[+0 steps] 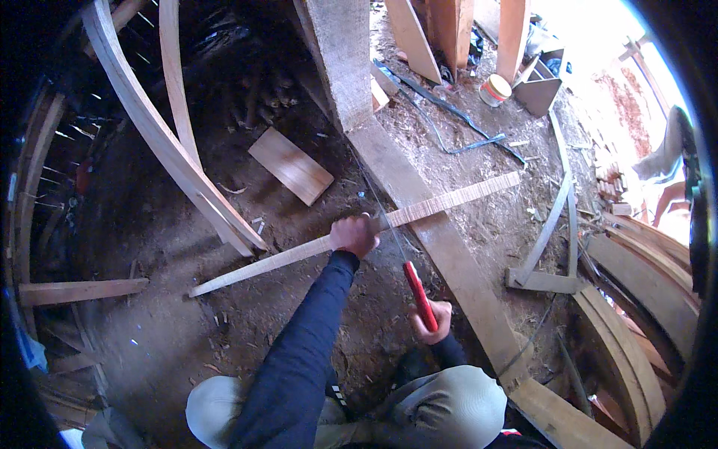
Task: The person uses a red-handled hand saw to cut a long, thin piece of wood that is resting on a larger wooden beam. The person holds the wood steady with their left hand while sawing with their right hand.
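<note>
My left hand (354, 235) is closed around a long narrow wooden strip (458, 195) and presses it near a thick wooden beam (467, 262). The strip slants across the beam, its left end reaching out over the dirt ground. In my right hand (435, 322), the fingers wrap the red handle of a hand saw (420, 293). Its thin blade points away from me and crosses the strip just right of my left hand. Whether the teeth have cut into the wood cannot be made out.
A short board (292, 165) lies on the ground ahead. Long curved planks (142, 112) lean at the left; more curved timbers (621, 359) lie at the right. Past the beam are a blue strap (449, 105), a tin (495, 90) and thin wooden strips (557, 217).
</note>
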The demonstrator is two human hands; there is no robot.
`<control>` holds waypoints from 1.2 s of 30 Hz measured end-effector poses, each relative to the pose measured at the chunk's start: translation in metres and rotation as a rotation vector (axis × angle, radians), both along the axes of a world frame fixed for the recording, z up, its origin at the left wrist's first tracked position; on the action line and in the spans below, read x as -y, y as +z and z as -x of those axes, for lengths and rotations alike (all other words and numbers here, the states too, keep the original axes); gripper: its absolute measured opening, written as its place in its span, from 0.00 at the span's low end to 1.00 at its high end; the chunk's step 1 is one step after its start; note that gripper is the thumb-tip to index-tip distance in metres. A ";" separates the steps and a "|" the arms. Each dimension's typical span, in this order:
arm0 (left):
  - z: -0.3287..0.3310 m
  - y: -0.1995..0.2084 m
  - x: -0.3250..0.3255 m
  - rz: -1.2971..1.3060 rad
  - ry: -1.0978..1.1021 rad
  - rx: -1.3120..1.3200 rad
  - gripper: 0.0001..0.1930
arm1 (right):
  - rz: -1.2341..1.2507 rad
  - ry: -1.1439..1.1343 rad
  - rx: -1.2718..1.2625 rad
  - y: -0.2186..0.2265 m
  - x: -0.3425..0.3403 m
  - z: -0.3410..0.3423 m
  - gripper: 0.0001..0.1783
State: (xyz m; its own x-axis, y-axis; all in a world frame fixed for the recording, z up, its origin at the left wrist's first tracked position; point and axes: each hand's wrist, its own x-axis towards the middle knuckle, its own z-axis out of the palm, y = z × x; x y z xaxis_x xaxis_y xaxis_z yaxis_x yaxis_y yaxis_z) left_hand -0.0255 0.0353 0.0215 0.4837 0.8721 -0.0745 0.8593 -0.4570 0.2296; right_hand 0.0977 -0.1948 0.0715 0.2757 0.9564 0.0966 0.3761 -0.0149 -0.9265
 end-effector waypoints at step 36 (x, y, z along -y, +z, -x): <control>0.013 -0.032 0.008 -0.046 -0.028 0.022 0.15 | 0.022 -0.035 -0.068 -0.005 0.006 0.007 0.03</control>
State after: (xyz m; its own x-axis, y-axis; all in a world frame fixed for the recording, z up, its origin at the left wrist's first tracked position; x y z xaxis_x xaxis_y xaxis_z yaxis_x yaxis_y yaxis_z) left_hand -0.0380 0.0276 -0.0104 0.5093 0.8603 -0.0239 0.8409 -0.4916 0.2263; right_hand 0.0905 -0.2010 0.0662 0.3139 0.9479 0.0551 0.3110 -0.0478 -0.9492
